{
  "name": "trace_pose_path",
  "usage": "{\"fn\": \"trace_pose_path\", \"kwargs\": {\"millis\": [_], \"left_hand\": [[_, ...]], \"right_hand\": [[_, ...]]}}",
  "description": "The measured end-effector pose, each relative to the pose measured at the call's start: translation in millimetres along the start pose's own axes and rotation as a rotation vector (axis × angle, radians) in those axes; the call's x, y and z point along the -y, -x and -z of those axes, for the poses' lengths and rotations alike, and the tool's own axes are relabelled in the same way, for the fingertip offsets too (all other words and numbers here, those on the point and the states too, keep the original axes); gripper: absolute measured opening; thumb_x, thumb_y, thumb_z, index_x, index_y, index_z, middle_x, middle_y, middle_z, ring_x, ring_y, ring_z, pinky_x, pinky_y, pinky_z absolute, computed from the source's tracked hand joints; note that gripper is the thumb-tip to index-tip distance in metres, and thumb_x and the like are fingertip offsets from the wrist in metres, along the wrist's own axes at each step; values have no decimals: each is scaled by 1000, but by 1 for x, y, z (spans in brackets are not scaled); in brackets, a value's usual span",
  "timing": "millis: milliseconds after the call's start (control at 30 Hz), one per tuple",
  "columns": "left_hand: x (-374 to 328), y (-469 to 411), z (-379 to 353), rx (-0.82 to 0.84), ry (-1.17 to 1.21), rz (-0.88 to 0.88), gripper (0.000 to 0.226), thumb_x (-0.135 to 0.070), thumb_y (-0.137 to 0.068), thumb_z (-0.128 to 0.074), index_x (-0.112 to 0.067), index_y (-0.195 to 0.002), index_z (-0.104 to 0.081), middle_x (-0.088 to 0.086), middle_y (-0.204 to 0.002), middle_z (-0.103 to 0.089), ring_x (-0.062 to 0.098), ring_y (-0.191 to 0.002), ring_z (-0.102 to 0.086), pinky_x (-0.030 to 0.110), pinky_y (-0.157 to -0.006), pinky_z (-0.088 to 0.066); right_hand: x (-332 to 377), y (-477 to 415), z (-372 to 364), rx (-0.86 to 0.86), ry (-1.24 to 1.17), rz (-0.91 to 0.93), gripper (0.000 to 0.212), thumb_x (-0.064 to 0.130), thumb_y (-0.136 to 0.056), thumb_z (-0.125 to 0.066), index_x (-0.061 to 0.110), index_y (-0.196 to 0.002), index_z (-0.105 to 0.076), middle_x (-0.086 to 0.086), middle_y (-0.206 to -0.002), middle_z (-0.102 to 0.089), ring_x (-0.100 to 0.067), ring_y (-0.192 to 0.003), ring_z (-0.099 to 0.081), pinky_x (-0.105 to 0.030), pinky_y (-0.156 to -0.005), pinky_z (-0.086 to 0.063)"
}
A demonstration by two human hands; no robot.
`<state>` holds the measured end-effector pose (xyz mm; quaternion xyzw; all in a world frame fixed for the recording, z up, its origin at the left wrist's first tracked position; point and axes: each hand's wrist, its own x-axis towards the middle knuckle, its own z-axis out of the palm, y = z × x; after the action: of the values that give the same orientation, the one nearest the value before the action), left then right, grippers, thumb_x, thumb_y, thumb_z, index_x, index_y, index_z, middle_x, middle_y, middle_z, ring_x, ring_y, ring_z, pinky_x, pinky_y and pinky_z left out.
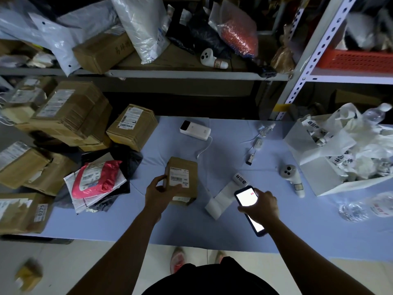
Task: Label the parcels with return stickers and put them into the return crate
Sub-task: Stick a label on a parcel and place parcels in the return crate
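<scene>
My left hand (157,192) grips a small brown parcel (187,167) by its left edge, fingers curled round the side and thumb across the shipping label. The parcel sits on the blue table (212,231), in front of me and a little left of centre. My right hand (263,206) is clasped round a phone (246,195) with its screen lit, held just above the table to the parcel's right.

The sticker roll (239,179) lies between the parcel and the phone, with a loose strip trailing toward me. I see no return sticker on this parcel yet.

The main risk, as I judge it, is that both hands are busy. Peeling a sticker while I hold the phone could crease it or stick it down crooked. If it covers the barcode, the label may no longer scan. The phone could also slip if I reach with it in my grip.

The white box (312,165) at the right, which I take for the return crate, looks heaped already, so a parcel dropped on top may slide off. The unlabelled pile (74,116) lies close on the left, so parcels could get mixed.
</scene>
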<state>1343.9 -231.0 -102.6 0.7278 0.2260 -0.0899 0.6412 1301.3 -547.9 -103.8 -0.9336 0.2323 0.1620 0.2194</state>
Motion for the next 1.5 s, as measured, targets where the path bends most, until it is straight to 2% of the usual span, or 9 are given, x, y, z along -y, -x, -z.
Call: {"fn": "trace_pose_path", "kwargs": {"millis": [467,633,767,900,1033,1133,1233,1400,1500], "left_hand": [[25,1,-13,58,-59,27,50,-20,-87,-79,-29,-131,-56,-4,-109,-72,11,-99,-69,30,-80,-57],[32,-2,-17,48,-19,50,50,-10,-93,-71,-24,-137,-53,-4,-118,-66,14,-108,-65,32,-86,-56],[33,-6,-18,34,-142,32,50,-15,-93,-70,-25,-139,-51,0,-125,-63,20,-115,-63,36,-91,-56],[25,0,-19,-89,-486,-246,46,-17,-91,-70,-17,-135,-54,2,-130,-56,16,-115,-55,33,-93,-52],[18,4,-37,57,-643,-579,42,-19,-85,-71,-12,-125,-64,7,-127,-63,19,-115,-59,34,-98,-51],[2,10,-59,290,-568,-444,44,-23,-94,-68,-18,-137,-58,-2,-130,-60,12,-117,-56,17,-95,-45],[-11,9,-76,428,-403,-297,40,-28,-96,-68,-26,-135,-59,-10,-124,-64,13,-109,-64,33,-91,-57],[-31,4,-87,309,-188,-279,26,-8,-86,-78,-26,-100,-66,-3,-93,-73,13,-86,-72,25,-75,-60],[-45,5,-89,194,-20,-249,34,-5,-86,-78,-17,-113,-63,5,-98,-70,10,-86,-71,18,-67,-57]], "right_hand": [[-45,-14,-48,-17,201,-186,93,70,-73,-73,25,-146,-38,-9,-134,-49,-30,-123,-47,-41,-96,-42],[-23,-2,-71,-209,-26,245,75,63,-76,-74,10,-128,-61,-11,-132,-56,-34,-120,-51,-44,-94,-47],[15,10,-95,135,-157,362,57,57,-73,-81,14,-110,-77,3,-123,-62,-22,-117,-49,-37,-95,-45],[33,8,-99,142,-447,208,16,29,-84,-79,13,-84,-74,-3,-92,-72,-23,-90,-66,-40,-76,-54],[41,1,-63,135,-699,129,30,25,-94,-71,1,-79,-62,-11,-71,-63,-18,-66,-59,-33,-63,-47],[48,-2,-36,117,-869,114,25,22,-95,-70,0,-83,-67,-11,-78,-71,-15,-72,-66,-28,-66,-52],[54,-7,-23,135,-982,96,16,20,-96,-70,7,-88,-75,-8,-85,-77,-20,-82,-75,-33,-74,-62],[61,-3,-8,156,-1113,102,16,26,-95,-71,14,-103,-78,-5,-97,-78,-20,-94,-75,-35,-85,-61],[62,8,-3,184,-1056,187,14,25,-91,-76,22,-104,-77,6,-98,-78,-8,-95,-73,-25,-84,-59]]}}
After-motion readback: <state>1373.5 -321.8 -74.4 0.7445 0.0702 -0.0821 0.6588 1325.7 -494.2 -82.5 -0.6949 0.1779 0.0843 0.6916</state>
